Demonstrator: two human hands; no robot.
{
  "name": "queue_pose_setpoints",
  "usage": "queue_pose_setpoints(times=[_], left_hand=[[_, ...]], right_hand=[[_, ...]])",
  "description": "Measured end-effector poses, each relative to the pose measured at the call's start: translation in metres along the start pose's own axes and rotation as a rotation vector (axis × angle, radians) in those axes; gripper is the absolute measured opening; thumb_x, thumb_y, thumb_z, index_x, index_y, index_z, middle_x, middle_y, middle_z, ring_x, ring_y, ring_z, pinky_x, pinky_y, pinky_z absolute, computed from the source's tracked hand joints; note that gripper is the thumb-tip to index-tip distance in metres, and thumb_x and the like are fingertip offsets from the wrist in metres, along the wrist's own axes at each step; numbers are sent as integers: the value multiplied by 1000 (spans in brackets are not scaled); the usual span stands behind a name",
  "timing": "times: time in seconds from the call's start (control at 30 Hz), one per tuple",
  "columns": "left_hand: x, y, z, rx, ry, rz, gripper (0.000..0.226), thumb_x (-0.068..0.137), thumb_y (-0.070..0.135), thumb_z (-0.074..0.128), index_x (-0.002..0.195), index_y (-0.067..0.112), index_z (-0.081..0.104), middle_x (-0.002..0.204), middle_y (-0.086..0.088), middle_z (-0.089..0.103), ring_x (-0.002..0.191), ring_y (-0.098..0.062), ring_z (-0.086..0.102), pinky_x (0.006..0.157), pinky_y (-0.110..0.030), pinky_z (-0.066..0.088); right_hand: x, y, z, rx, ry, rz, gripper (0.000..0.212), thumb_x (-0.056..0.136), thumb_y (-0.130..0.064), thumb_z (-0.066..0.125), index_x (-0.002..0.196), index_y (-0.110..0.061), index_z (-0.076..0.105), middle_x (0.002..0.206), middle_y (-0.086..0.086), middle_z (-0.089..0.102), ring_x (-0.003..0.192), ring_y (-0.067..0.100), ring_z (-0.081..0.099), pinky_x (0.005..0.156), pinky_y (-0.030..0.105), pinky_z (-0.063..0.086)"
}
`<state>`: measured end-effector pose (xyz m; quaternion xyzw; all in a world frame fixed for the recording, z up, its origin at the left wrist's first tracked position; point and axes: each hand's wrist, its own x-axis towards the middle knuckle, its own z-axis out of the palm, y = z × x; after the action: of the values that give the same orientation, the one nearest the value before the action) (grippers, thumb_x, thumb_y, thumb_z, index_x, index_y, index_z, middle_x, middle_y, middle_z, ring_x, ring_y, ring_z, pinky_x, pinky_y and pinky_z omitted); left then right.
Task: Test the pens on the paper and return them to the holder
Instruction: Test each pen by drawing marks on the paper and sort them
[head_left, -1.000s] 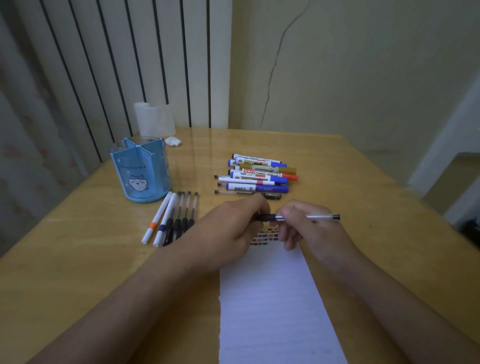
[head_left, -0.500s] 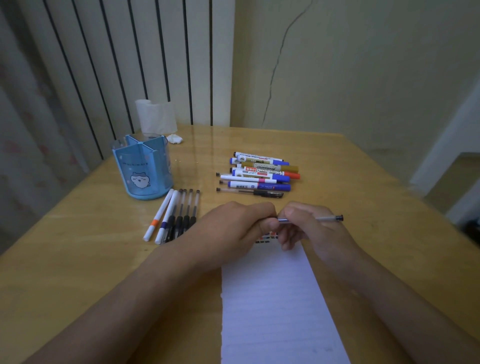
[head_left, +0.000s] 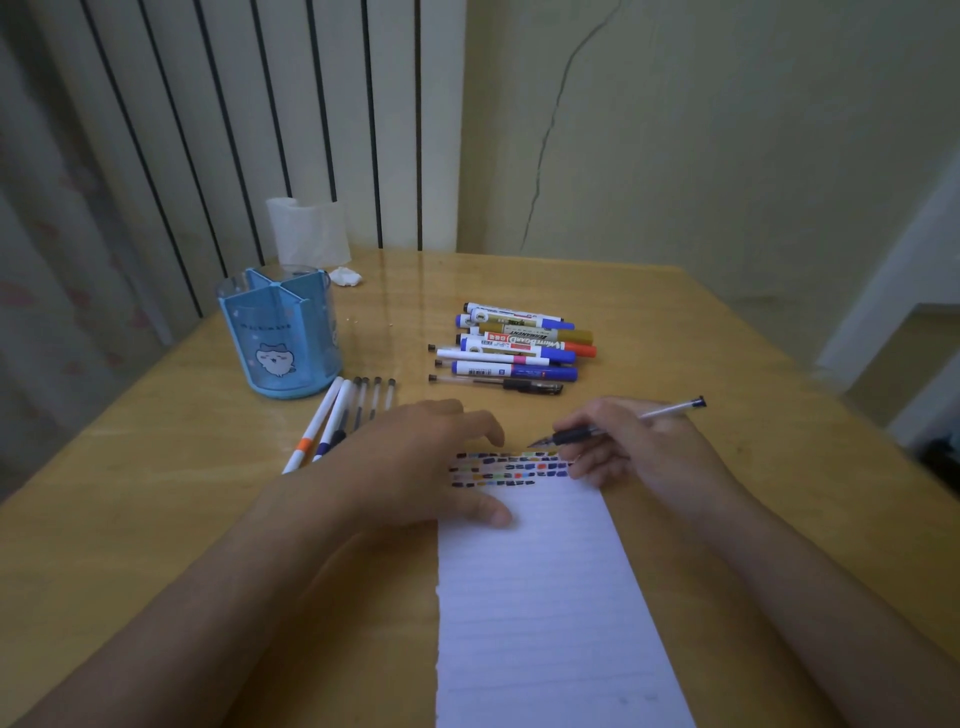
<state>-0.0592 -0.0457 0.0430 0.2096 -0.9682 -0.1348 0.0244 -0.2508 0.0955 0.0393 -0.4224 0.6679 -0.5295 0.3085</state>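
- Wooden worktop (head_left: 156, 519) under dim light, set against a pale cracked wall and a white panel with dark vertical stripes.
- Lined paper (head_left: 545, 597) lying in the middle, rows of small coloured test marks (head_left: 498, 470) across its top edge.
- Right hand (head_left: 639, 447) pinching a clear gel pen (head_left: 613, 423) by its black rubber section, tip bare and pointing left just above the marks, far end sticking out up and to the right.
- Left hand (head_left: 431, 462) flat on the paper's upper left corner, fingers spread and relaxed, holding nothing.
- Blue pen holder (head_left: 280, 338) standing at the left, divided into compartments, a white cartoon face printed on the front; small lettering above it too blurred to read.
- Row of slim pens (head_left: 337, 415) lying just in front of the holder, partly hidden by the left hand; one with an orange band, one with a dark blue band.
- Pile of markers (head_left: 519, 345) beyond the paper, well apart from the holder; "WHITEBOARD" readable upside down on one barrel, "PERMANENT" fainter on another, a barcode on the blue one.
- Tissue roll (head_left: 309, 231) and a crumpled scrap (head_left: 345, 276) behind the holder.
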Motion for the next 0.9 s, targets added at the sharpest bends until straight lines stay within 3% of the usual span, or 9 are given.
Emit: queue_pose_setpoints(times=[0.1, 0.23, 0.47, 0.67, 0.9], left_hand=[[1, -1, 2, 23, -18, 14, 73, 69, 78, 66, 132, 48, 43, 110, 15, 51, 102, -7, 49, 82, -29, 47], [2, -5, 4, 12, -22, 11, 73, 68, 78, 66, 130, 47, 45, 107, 15, 50, 101, -8, 49, 80, -28, 46], [3, -4, 5, -6, -32, 0, 72, 69, 77, 67, 131, 45, 45, 110, 14, 51, 102, -8, 50, 80, -28, 46], [4, -3, 4, -11, -40, -1, 72, 70, 75, 67, 131, 46, 44, 104, 16, 46, 100, -7, 48, 75, -26, 38], [3, -3, 4, -30, -47, -3, 71, 71, 73, 68, 131, 45, 45, 108, 14, 49, 102, -8, 49, 77, -26, 40]], right_hand=[[-2, 4, -1, -81, -29, -53, 3, 91, -10, 71, 93, -10, 73, 71, 5, 73, 64, 12, 68, 58, 23, 56], [-1, 8, 1, -222, -21, -91, 10, 90, -6, 70, 83, -13, 68, 62, 1, 67, 55, 13, 64, 51, 27, 50], [-2, 11, 5, -304, -35, -112, 8, 90, -9, 71, 83, -14, 70, 65, 4, 71, 59, 15, 69, 59, 37, 56], [-2, 12, 6, -350, -17, -116, 9, 90, -12, 71, 81, -16, 71, 65, 2, 72, 58, 14, 70, 60, 35, 56], [-2, 12, 7, -369, -12, -137, 10, 88, -11, 72, 80, -16, 72, 64, 2, 71, 59, 14, 70, 63, 35, 56]])
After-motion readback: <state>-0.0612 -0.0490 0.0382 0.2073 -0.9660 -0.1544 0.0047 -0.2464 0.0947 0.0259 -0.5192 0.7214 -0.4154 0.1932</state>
